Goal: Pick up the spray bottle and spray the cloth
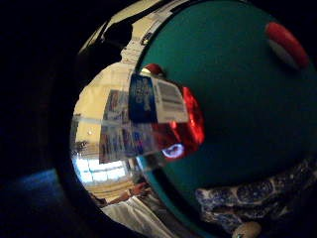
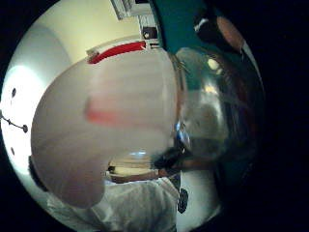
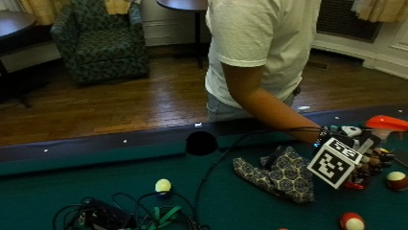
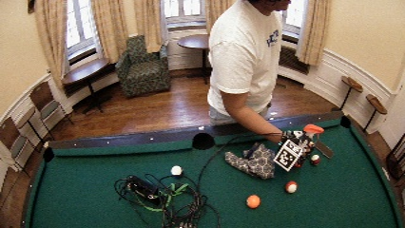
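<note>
Spray bottle (image 3: pixel 376 132) is lifted off the table (image 3: pixel 96 177), held by the gloved right hand (image 3: pixel 360 153) just beside the patterned cloth (image 3: pixel 280 173), which lies crumpled on the green felt. Fingers are curled round the bottle's body; the orange trigger head (image 3: pixel 387 122) stands above the hand. Which way the nozzle points cannot be told.

Step in hand, by my judgement: the bottle is picked up and the spraying remains to be done. To do it well, the nozzle should be turned toward the cloth and brought over its middle, bottle kept near upright, a finger set on the trigger without shifting the hold on the body.

Materials: the little-finger palm view shows the bottle as clear plastic with a printed blue, white and red label (image 1: pixel 148 106), glossy and reflective, likely slippery. The cloth (image 1: pixel 252 196) is soft woven fabric, dark blue with pale medallions, bunched into folds. The felt is matt and flat. Hard, round billiard balls lie near: a red-and-white ball (image 3: pixel 396 178) close by the hand, another (image 3: pixel 352 221) nearer the camera, a pale ball (image 3: pixel 163 185) well apart.
</note>
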`<state>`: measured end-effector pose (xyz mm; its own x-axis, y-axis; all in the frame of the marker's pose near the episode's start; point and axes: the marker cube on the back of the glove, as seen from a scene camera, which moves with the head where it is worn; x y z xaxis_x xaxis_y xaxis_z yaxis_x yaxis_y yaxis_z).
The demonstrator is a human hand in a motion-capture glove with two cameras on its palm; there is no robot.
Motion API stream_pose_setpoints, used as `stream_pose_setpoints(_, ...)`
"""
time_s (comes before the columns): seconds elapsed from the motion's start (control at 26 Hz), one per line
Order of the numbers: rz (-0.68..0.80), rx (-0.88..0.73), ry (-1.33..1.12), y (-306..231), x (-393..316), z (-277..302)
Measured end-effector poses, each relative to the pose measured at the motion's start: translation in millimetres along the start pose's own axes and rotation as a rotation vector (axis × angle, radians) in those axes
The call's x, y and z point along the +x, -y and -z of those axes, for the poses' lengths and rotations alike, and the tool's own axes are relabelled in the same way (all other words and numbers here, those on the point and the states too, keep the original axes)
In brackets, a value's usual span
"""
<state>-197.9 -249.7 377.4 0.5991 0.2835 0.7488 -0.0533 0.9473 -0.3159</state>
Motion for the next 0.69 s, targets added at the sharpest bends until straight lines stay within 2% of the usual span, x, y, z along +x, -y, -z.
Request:
stream_pose_setpoints(0.31,-0.003,-0.016,-0.063,-50,-15,44)
stream_pose_setpoints(0.69,0.105,-0.061,-0.281,-133,-25,101)
